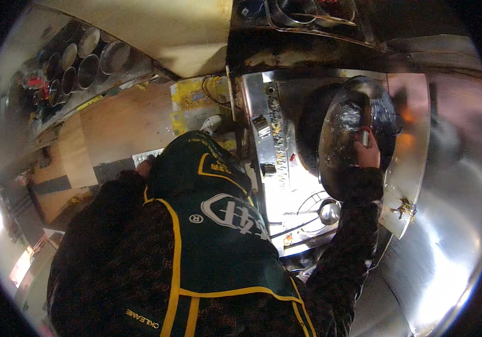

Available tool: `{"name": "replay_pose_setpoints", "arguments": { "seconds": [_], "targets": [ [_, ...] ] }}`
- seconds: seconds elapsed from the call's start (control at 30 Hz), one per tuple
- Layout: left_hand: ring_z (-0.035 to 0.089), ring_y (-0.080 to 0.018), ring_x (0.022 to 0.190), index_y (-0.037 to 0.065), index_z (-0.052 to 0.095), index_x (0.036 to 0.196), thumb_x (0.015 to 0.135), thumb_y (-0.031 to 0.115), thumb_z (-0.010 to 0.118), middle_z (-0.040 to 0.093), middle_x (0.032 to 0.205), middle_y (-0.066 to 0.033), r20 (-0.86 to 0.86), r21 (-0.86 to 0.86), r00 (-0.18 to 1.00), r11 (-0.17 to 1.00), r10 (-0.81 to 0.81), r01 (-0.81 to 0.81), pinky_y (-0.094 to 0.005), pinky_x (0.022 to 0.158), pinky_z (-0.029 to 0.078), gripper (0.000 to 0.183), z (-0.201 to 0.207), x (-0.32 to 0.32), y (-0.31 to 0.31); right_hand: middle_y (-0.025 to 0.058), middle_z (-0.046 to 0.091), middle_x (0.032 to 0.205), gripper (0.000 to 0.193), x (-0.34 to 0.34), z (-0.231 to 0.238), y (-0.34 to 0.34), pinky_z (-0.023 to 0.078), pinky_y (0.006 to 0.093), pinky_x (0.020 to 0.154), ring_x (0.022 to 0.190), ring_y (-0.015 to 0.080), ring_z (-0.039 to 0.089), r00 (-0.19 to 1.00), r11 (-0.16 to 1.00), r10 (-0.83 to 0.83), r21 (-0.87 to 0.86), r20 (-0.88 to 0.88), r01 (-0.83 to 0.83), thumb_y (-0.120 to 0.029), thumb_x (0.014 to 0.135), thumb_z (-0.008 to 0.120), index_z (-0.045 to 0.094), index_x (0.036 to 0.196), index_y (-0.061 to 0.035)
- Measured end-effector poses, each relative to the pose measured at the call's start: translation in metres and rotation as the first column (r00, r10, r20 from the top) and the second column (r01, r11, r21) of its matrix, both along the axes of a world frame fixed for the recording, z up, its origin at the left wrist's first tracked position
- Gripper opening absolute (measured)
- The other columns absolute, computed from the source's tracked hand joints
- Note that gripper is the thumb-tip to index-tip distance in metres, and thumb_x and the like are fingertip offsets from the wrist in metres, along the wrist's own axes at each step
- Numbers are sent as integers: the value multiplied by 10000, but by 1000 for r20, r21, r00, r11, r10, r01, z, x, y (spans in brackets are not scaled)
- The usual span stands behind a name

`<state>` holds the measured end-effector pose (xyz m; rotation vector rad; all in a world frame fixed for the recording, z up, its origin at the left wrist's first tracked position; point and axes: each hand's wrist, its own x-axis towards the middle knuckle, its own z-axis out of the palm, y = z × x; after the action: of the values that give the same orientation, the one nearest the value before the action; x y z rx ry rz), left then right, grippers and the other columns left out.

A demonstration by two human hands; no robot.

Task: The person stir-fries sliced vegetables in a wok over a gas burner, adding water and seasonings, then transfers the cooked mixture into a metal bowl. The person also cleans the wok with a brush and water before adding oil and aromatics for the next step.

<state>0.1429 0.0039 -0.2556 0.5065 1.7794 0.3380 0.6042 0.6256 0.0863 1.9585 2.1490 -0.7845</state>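
The right hand (368, 154) is closed around the handle (364, 136) of a large dark wok (348, 140), the fingers wrapped over the grip where a red band shows. The wok is tilted up on its edge, its hollow facing the person, and sits over the steel cooktop (286, 168) on the right side of the scene. The right sleeve, dark and patterned, runs from the lower edge up to that hand.

The left hand (144, 166) shows only as a small patch at the end of the left sleeve, on the left of the chest and mostly hidden behind the apron; whether it is open or closed cannot be told, nor what it touches.

A dark green apron with yellow trim (218, 224) fills the near middle of the view. Just near of the wok, a round steel ladle bowl (329, 212) lies on the bright cooktop. A polished steel surface (448, 236) curves along the right. On the far left, a row of round metal containers (83, 62) stands on a shelf above a wooden board (123, 123).
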Motion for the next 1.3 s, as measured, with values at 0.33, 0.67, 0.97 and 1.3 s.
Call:
{"name": "replay_pose_setpoints", "arguments": {
  "seconds": [0.33,0.67,0.97,1.3],
  "targets": [
    [625,-357,991,-23,642,1115,961,267,511,673,1065,-218,-79,33,989,991,-124,127,-483,928,464,354,-27,2,-22,87,649,1149,516,94,16,8,548,381,793,932,221,665,894,966,256,-125,369,-225,-168,912,613,434,1395,-170],
    [640,-343,929,-3,649,1115,952,359,516,678,1016,-212,-226,251,931,906,-288,341,-463,845,499,419,-62,-9,-44,233,673,1104,674,47,31,-85,527,495,835,947,415,667,807,889,457,-208,374,-407,-307,881,585,324,1502,-291],
    [642,-324,930,34,629,1130,956,349,511,678,1024,-172,-146,122,949,947,-280,298,-445,843,499,379,-32,-22,-14,104,658,1002,617,-9,6,-12,518,355,613,693,217,614,989,998,-15,-58,-145,7,-290,859,636,449,1443,-217],
    [645,-303,932,76,607,1148,961,338,505,678,1034,-128,-208,119,879,881,-429,459,-425,841,500,338,-17,-31,8,174,670,1120,568,59,17,-14,542,450,837,979,341,674,924,982,153,47,352,-180,-327,847,677,479,1357,-176]
  ]
}}
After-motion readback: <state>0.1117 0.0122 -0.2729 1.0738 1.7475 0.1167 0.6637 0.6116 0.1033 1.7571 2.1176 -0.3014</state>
